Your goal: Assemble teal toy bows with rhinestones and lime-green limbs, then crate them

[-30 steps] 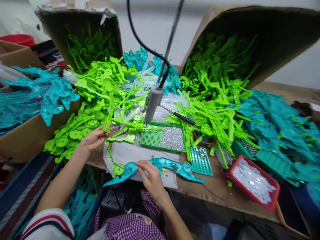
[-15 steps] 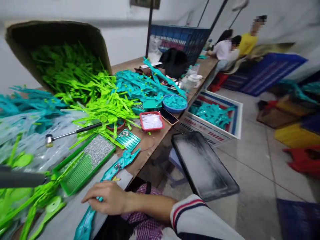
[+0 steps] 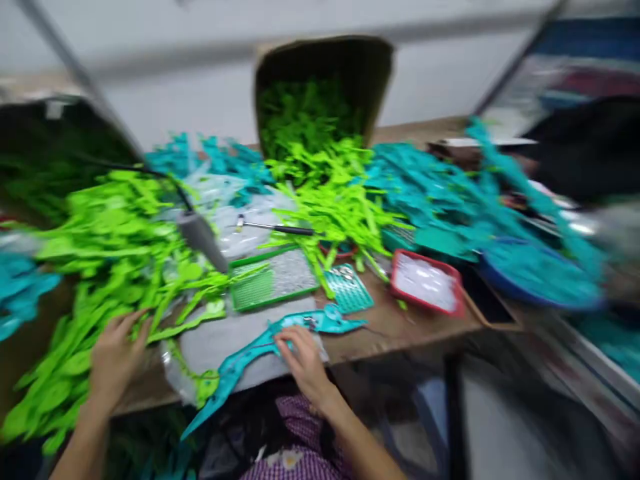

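Observation:
A long, curved teal plastic part (image 3: pixel 245 357) lies across a pale sheet at the table's front edge, with a small metal piece near its right end. My right hand (image 3: pixel 307 367) grips it near the middle, fingers bent over its edge. To the left, my left hand (image 3: pixel 117 353) is over the heap of bright green plastic parts (image 3: pixel 107 247), its fingers apart, close to the end of a long green strip (image 3: pixel 190 325). Blur hides whether the fingertips touch it. Behind the teal part sits a green tray (image 3: pixel 295 270) of small silvery pieces.
A hammer (image 3: pixel 280 228) lies behind the tray. To the right are a teal pegged tray (image 3: pixel 350 287), a red tray (image 3: pixel 456 293) of white pieces, a phone (image 3: pixel 485 293) and a blue basin (image 3: pixel 540 293). A tipped box (image 3: pixel 385 73) spills green parts at the back.
The view has swung left, bringing the left green heap and my left hand into sight. My right hand remains on the teal part.

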Tool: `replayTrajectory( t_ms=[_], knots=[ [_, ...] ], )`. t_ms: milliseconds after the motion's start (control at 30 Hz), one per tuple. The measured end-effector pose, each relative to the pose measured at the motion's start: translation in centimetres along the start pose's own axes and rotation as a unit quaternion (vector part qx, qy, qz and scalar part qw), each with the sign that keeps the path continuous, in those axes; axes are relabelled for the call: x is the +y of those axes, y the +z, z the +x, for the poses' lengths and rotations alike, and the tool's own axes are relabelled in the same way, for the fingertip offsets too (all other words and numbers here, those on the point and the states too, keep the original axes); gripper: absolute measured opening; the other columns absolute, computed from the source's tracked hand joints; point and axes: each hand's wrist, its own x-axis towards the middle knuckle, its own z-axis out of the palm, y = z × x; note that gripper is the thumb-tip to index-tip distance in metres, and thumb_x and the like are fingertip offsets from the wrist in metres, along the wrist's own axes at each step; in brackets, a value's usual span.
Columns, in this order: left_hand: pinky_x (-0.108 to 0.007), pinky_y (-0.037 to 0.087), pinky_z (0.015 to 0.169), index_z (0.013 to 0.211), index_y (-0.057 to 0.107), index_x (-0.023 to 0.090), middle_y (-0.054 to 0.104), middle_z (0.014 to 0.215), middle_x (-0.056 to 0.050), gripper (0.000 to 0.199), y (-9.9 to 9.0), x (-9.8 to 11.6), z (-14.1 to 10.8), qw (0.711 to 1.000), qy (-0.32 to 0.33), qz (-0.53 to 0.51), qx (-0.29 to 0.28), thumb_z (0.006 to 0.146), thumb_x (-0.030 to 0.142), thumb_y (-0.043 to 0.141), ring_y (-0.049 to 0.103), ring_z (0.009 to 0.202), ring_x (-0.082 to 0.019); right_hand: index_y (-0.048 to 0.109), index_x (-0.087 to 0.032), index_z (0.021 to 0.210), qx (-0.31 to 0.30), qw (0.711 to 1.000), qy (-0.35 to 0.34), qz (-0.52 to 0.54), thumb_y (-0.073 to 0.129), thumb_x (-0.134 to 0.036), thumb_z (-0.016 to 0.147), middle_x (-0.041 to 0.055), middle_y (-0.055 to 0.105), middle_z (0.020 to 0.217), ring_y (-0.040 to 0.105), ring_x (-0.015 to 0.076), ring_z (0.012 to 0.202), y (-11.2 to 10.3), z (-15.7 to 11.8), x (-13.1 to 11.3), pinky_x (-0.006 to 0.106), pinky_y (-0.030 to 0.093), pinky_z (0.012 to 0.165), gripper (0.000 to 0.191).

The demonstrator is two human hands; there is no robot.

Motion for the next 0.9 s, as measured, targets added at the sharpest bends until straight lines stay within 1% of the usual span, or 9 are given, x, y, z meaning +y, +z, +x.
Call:
replayTrajectory(
  t_ms=[100,133,267,367,500,600,667,800,900],
  knots=[
    [-0.039,0.054,0.081,0.090,0.076,0.028,0.071,0.092,-0.007,0.026,0.3,-1.2,1.8,0.983,0.170,-0.051,-0.050,0.078,0.044,0.059,0.067,0.086,-0.027,0.067,-0.022,0.086,-0.016,0.999,0.021,0.023,0.054,-0.026,0.092,0.0022,0.070,0.081,0.066,0.0157,0.079,-0.5,0.2,0.3,0.027,0.051,0.072,0.015],
    [-0.038,0.054,0.079,0.091,0.075,0.026,0.070,0.092,-0.008,0.029,0.2,-1.4,2.7,0.983,0.177,-0.051,-0.024,0.079,0.046,0.058,0.067,0.083,-0.025,0.066,-0.022,0.086,-0.026,0.999,0.010,0.026,0.054,-0.026,0.092,0.0023,0.069,0.080,0.066,0.0161,0.078,-0.6,0.4,0.3,0.027,0.051,0.071,0.014],
    [-0.032,0.053,0.075,0.096,0.074,0.023,0.067,0.096,-0.008,0.032,0.6,-1.0,7.3,0.979,0.192,-0.065,-0.015,0.080,0.045,0.056,0.065,0.086,-0.022,0.066,-0.023,0.086,-0.066,0.996,-0.056,0.027,0.054,-0.023,0.090,0.0028,0.068,0.080,0.065,0.0176,0.078,-0.1,1.4,-0.2,0.030,0.051,0.072,0.013],
    [-0.033,0.052,0.081,0.100,0.072,0.019,0.066,0.098,-0.008,0.032,1.7,0.0,11.6,0.978,0.205,-0.036,-0.023,0.081,0.039,0.055,0.064,0.087,-0.021,0.062,-0.023,0.082,-0.055,0.997,-0.038,0.029,0.052,-0.018,0.089,0.0012,0.066,0.079,0.064,0.0155,0.076,0.0,1.6,-0.3,0.026,0.050,0.069,0.014],
    [-0.038,0.046,0.094,0.109,0.067,0.010,0.067,0.106,-0.014,0.035,4.0,2.2,17.9,0.980,0.199,0.023,-0.001,0.085,0.032,0.056,0.063,0.100,-0.025,0.060,-0.022,0.080,-0.038,0.997,-0.051,0.031,0.050,-0.017,0.089,0.0005,0.063,0.077,0.063,0.0144,0.073,0.5,1.9,-0.2,0.025,0.049,0.066,0.015],
    [-0.038,0.041,0.101,0.119,0.058,0.001,0.061,0.123,-0.020,0.061,6.1,4.2,22.2,0.985,0.163,0.047,-0.010,0.083,0.051,0.060,0.057,0.116,-0.027,0.062,-0.022,0.081,-0.061,0.995,-0.071,0.030,0.051,-0.019,0.088,0.0015,0.065,0.077,0.064,0.0154,0.074,1.2,2.3,-0.1,0.026,0.050,0.067,0.014],
    [-0.041,0.039,0.102,0.113,0.059,0.000,0.063,0.122,-0.019,0.069,7.4,5.1,24.5,0.989,0.137,0.049,-0.013,0.081,0.061,0.056,0.055,0.122,-0.029,0.064,-0.022,0.082,-0.060,0.997,-0.047,0.017,0.053,-0.021,0.089,0.0025,0.066,0.078,0.065,0.0161,0.075,1.4,2.3,0.2,0.027,0.051,0.068,0.013],
    [-0.049,0.039,0.097,0.083,0.063,0.007,0.071,0.098,-0.009,0.057,9.2,5.3,27.4,0.997,0.048,0.057,-0.019,0.076,0.063,0.061,0.058,0.119,-0.031,0.066,-0.021,0.081,-0.028,1.000,0.001,-0.009,0.056,-0.028,0.089,0.0040,0.068,0.077,0.066,0.0177,0.076,0.9,1.8,1.4,0.027,0.053,0.068,0.015],
    [-0.047,0.040,0.096,0.088,0.064,0.005,0.070,0.096,-0.009,0.048,10.2,5.3,28.0,0.995,0.087,0.050,-0.026,0.077,0.052,0.066,0.058,0.115,-0.028,0.067,-0.021,0.080,-0.037,0.999,-0.002,-0.003,0.056,-0.029,0.089,0.0040,0.068,0.077,0.067,0.0179,0.075,0.9,1.4,2.3,0.027,0.054,0.068,0.016]
  ],
)
